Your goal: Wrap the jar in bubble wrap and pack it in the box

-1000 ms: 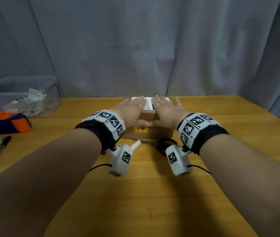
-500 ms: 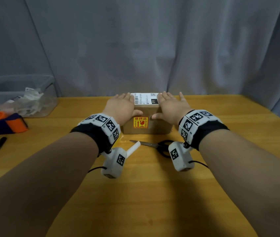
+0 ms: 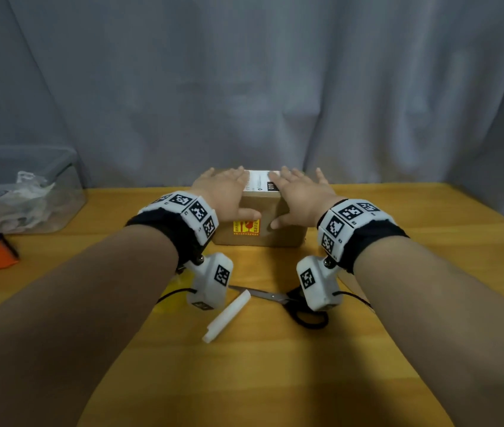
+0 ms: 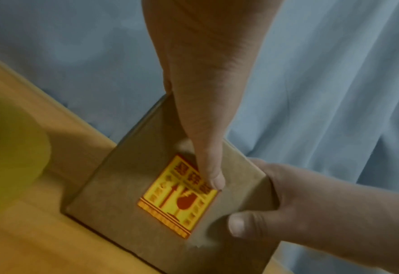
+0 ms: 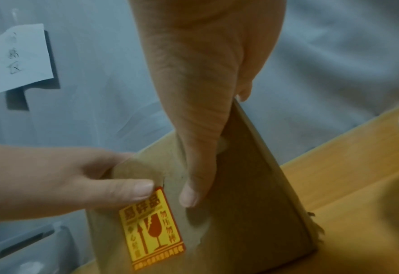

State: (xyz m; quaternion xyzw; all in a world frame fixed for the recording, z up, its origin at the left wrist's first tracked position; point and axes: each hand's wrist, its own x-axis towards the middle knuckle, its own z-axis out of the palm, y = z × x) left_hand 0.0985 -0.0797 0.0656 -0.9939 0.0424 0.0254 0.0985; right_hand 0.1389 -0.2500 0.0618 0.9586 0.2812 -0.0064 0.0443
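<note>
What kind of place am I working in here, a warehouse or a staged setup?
Probably a staged packing bench, not a warehouse: a plain wooden table before a grey curtain, with one sealed cardboard box bearing a fragile sticker, plus scissors and a clear plastic bin.

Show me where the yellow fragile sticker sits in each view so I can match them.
Head: sticker centre, on the box's near face, between the thumbs.
Left wrist: sticker lower centre, under the left thumb tip.
Right wrist: sticker lower left.
Shared landmark: the box's near face.
</note>
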